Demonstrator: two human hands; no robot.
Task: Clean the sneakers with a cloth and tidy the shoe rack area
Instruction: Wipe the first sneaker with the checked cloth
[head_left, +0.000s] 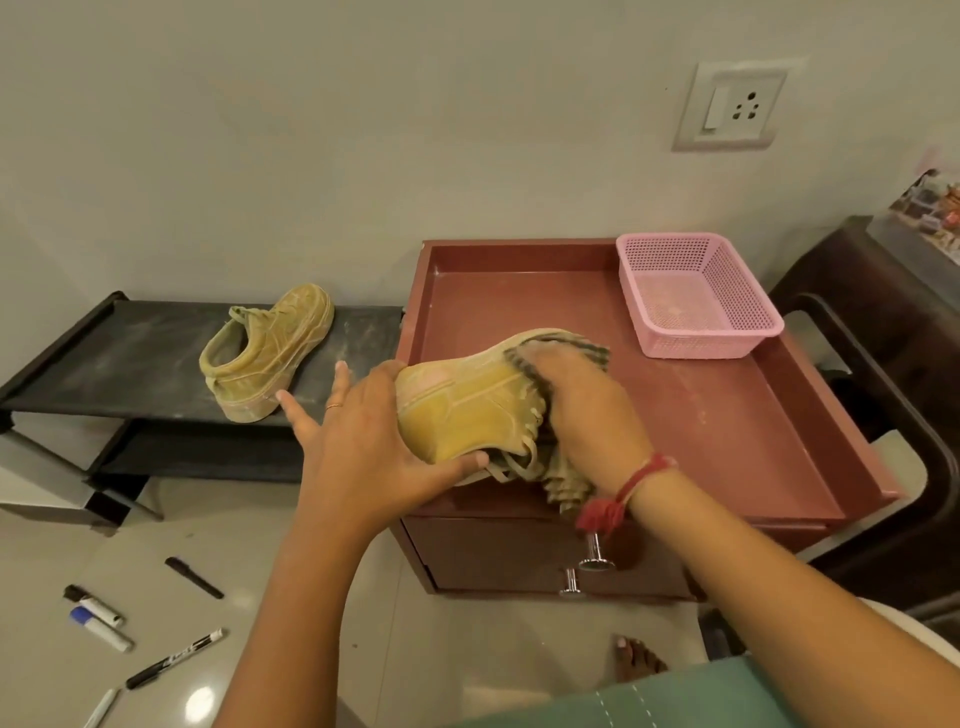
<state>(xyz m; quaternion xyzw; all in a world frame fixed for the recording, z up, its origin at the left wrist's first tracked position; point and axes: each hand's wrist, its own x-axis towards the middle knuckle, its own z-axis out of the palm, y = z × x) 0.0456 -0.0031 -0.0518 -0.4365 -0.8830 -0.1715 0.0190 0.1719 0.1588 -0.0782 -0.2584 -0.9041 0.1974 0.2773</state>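
Note:
A dusty mustard-yellow sneaker (457, 410) is tilted on its side over the front left corner of the red-brown cabinet top (727, 415). My left hand (358, 441) grips its heel end from below, fingers spread. My right hand (587, 410) presses a striped grey cloth (566, 480) against the sneaker's lace side; the cloth hangs below my palm and pokes out near the toe. The second yellow sneaker (267, 356) stands upright on the dusty black shoe rack (130, 358) to the left, untouched.
An empty pink plastic basket (696, 296) sits at the cabinet's back right. Two chrome knobs (592, 558) stick out of the cabinet front. Several markers (98, 618) lie on the tiled floor at lower left. A dark chair (883, 322) stands to the right. A bare foot (636, 660) is below.

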